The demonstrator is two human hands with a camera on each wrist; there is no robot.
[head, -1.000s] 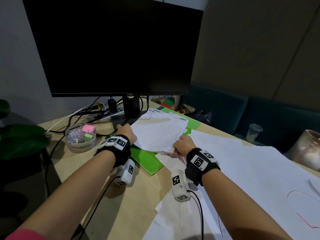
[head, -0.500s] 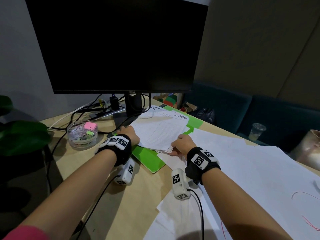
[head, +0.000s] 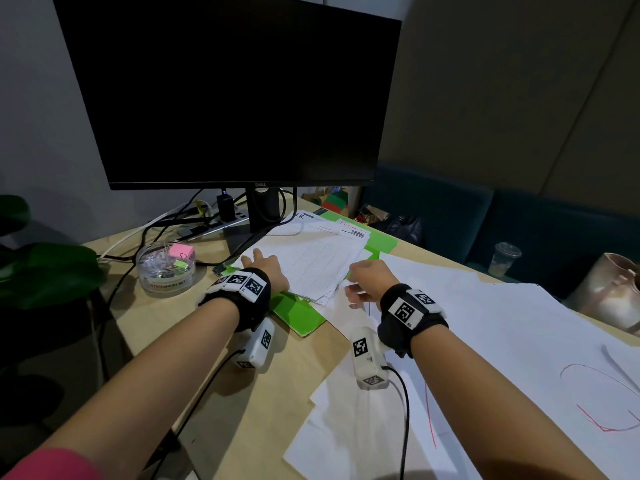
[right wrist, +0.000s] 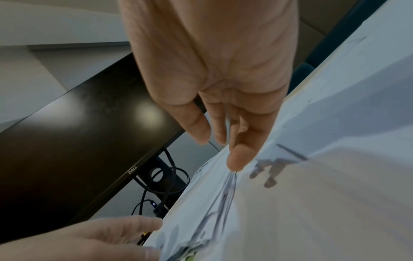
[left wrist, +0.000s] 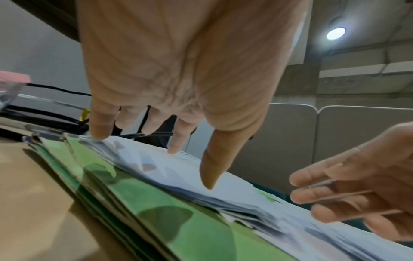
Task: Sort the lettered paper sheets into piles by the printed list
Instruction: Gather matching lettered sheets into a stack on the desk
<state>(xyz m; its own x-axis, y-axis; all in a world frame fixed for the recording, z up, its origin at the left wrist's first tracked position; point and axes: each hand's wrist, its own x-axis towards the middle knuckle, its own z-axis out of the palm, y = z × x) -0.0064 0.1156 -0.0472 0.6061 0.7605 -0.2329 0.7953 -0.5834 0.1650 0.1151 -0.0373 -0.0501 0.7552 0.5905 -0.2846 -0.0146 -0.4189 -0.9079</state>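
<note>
A stack of printed paper sheets (head: 318, 258) lies on an open green folder (head: 298, 315) in front of the monitor stand. My left hand (head: 265, 268) lies flat on the stack's near left edge. In the left wrist view its straight fingertips (left wrist: 100, 130) touch the top sheet (left wrist: 245, 190). My right hand (head: 363, 282) is at the stack's near right corner. Its fingers (right wrist: 236, 159) are extended against the sheet edges (right wrist: 312, 176), with the thumb apart from them. The letters on the sheets are too small to read.
A black monitor (head: 225, 88) stands right behind the stack, with cables (head: 156, 230) at its foot. A clear stationery tub (head: 166, 268) sits to the left, beside plant leaves (head: 45, 271). Large white sheets (head: 485, 341) cover the table's right side. A metallic vase (head: 613, 292) stands far right.
My left hand has flattened, its fingers now stretched out on the stack. My right hand has loosened from the near right corner and risen slightly.
</note>
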